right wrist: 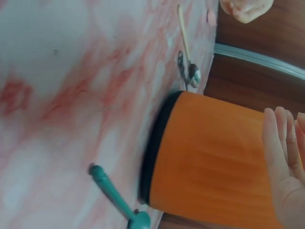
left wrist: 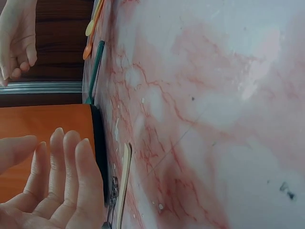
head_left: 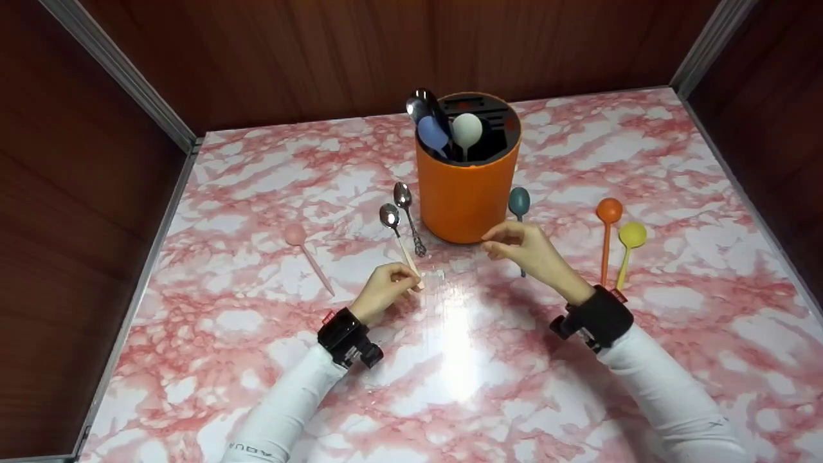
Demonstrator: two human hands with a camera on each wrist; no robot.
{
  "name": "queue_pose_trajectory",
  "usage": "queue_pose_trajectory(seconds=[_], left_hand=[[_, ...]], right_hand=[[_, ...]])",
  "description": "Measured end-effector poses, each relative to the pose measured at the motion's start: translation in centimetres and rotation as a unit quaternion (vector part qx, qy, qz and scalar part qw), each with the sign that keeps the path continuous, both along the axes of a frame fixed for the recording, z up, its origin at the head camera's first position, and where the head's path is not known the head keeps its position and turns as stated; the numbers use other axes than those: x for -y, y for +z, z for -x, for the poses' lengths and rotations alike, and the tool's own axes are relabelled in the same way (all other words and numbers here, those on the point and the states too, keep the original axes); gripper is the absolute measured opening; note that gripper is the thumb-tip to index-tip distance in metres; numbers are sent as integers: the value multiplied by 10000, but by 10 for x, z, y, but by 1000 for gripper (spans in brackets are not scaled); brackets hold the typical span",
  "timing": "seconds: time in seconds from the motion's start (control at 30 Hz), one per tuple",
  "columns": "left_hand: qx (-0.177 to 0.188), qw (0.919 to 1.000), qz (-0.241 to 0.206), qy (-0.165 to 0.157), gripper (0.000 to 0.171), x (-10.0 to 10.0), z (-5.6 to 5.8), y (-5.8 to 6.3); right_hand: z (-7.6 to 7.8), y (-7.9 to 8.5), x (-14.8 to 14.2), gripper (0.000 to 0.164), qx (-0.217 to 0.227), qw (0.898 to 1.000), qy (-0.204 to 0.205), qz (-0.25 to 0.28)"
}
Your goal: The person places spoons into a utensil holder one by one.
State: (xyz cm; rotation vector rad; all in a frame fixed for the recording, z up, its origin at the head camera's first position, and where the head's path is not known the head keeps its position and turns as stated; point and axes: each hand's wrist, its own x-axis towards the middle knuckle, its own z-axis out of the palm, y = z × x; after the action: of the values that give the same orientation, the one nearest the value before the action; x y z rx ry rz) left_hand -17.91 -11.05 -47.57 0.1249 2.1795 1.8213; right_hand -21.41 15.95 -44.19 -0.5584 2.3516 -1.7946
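Cream spoon (head_left: 404, 249) lies with its handle end by the left hand (head_left: 384, 290)

The relation that seems to matter most is the left fingertips against the cream spoon's handle end. The spoon lies on the worktop (head_left: 225, 386) on a slant: its bowl points away from the person and a little left, its handle comes back toward the person and to the right. The left hand is clearly the nearer one. Its fingertips overlap the handle end in the head view, yet the left wrist view shows the handle apart from them — the hand appears to hover above. A pinch from there would, I judge, cross the handle near its tip.

Both hands are empty. The left thumb stands apart from gently bent fingers; the right hand (head_left: 537, 255) has loosely extended fingers with nothing between them, and whether they touch the pot (head_left: 466, 199) I cannot tell.

Seen from the left hand, the cream spoon runs forward; from the right hand, it is off to the left, well apart. The metal spoon (head_left: 411, 222) lies between it and the pot. The right hand is nearer the teal spoon (head_left: 519, 201), partly covering it in the head view.
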Motion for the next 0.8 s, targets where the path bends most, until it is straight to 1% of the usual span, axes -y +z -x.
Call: queue_pose_trajectory(seconds=[0.17,0.37,0.53,0.7,0.77,0.8], left_hand=[[85,9999,-118,58,8,0,-1,-1],[436,9983,-356,166,6,1,-3,-1],[502,9979,-401,123,7,3,-4,-4],[567,9973,-455,93,8,4,-5,-4],[618,9968,-486,106,7,4,-6,-4],[647,9966,-500,108,7,4,-6,-4]], right_hand=[[1,-7,-6,18,177,9998,-23,-37],[7,-13,-15,20,334,9993,-184,-21],[16,-20,-22,19,232,9987,-451,-59],[27,-29,-28,18,144,9974,-705,-107],[27,-24,-27,18,189,9969,-756,-147],[29,-25,-28,18,233,9965,-787,-144]])
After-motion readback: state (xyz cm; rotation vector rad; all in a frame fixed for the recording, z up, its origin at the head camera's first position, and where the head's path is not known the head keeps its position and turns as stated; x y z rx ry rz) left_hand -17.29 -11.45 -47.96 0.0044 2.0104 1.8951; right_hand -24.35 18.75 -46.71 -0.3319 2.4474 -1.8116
